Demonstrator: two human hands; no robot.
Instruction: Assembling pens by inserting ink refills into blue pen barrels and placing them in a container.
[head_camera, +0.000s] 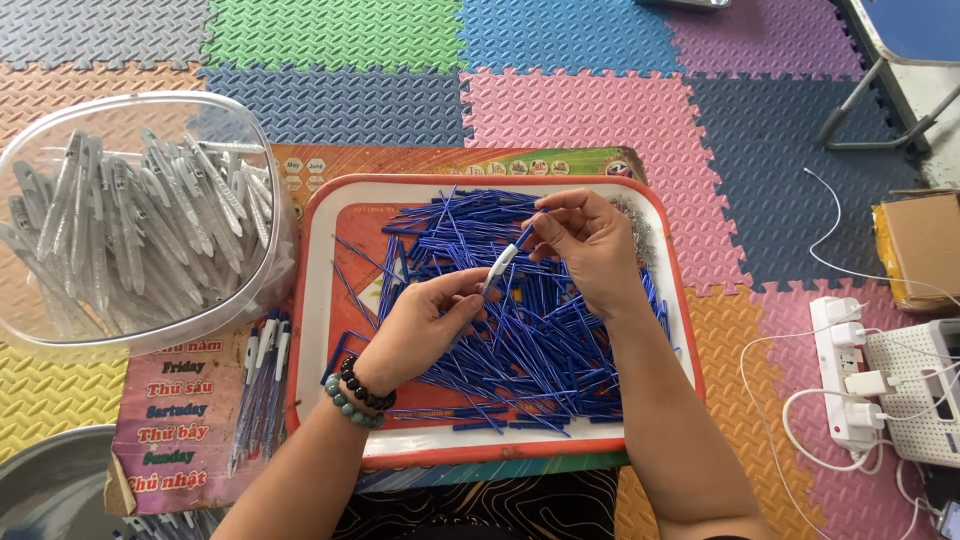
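Note:
My left hand (425, 325) pinches the lower end of a clear pen barrel (500, 265) above a red-rimmed tray (310, 330). My right hand (590, 240) pinches a blue ink refill (524, 235) whose lower end meets the barrel's top. The tray holds a thick heap of blue refills (540, 350). Two bead bracelets circle my left wrist.
A clear plastic tub (135, 215) of several empty pen barrels stands at the left. Assembled pens (262, 385) lie on a printed board beside the tray. A power strip (845, 375) with chargers and cables lies at the right, a cardboard box (920, 250) behind it. Coloured foam mats cover the floor.

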